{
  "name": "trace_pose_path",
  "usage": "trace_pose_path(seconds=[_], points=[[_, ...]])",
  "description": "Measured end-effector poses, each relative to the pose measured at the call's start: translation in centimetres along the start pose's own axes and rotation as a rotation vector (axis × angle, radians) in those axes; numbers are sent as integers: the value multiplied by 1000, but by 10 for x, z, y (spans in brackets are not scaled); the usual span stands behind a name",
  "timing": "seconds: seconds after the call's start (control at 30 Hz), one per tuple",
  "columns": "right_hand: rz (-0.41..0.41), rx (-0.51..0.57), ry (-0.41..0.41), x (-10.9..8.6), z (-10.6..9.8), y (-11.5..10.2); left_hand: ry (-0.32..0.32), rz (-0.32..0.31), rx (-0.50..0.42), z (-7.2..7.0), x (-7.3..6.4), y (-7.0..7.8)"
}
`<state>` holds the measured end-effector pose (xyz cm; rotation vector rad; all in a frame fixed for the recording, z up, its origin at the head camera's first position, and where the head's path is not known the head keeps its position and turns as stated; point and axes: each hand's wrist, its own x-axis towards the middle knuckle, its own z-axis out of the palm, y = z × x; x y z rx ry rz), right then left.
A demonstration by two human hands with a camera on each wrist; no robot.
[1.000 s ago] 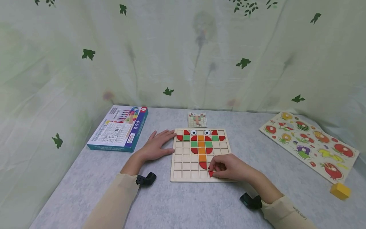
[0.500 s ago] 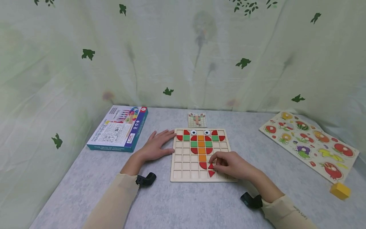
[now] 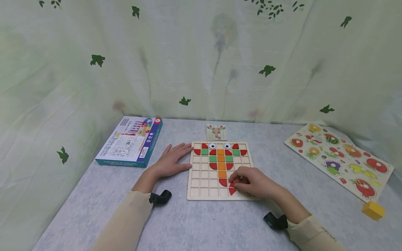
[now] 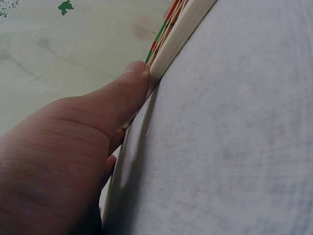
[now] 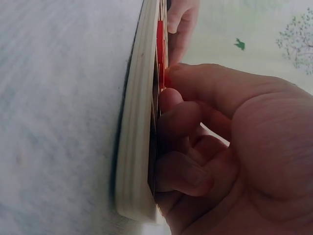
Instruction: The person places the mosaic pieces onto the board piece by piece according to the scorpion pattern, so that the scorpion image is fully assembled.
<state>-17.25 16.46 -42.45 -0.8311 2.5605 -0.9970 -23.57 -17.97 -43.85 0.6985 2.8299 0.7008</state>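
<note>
A wooden grid board (image 3: 199, 192) lies flat on the table, with red, green and orange tiles and two eye tiles set in its squares. My left hand (image 3: 172, 161) rests on the table with fingers spread, its thumb and fingertips touching the board's left edge. In the left wrist view the thumb (image 4: 117, 93) presses that edge. Over the board's lower right, my right hand (image 3: 252, 181) has curled fingers and pinches a red triangle tile (image 3: 231, 185), partly hidden by the fingertips. Just below it lies another red triangle tile (image 3: 232, 191). The right wrist view shows the thumb against red.
Behind the board lies a small pattern card (image 3: 216, 132). A boxed set (image 3: 128, 141) is at the left. To the right are a fruit puzzle board (image 3: 339, 157) and a yellow block (image 3: 373, 210). A printed curtain (image 3: 201, 62) hangs behind the table.
My right hand has moved from the lower red triangle up to the one above it, first touching its side, now with fingertips over it. The left hand stays at the board's edge.
</note>
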Motion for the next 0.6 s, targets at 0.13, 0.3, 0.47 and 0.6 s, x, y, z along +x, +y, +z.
trace_pose_path(seconds=[0.13,0.3,0.47,0.6], points=[[-12,30,-6,-1,0,1,-4,2,3,0,1,0],[-14,46,-8,0,1,1,-12,-1,6,0,1,-3],[-9,51,-7,3,2,0,-7,-4,6,0,-1,-5],[32,57,14,1,-1,1,-17,-12,0,3,-1,-5]])
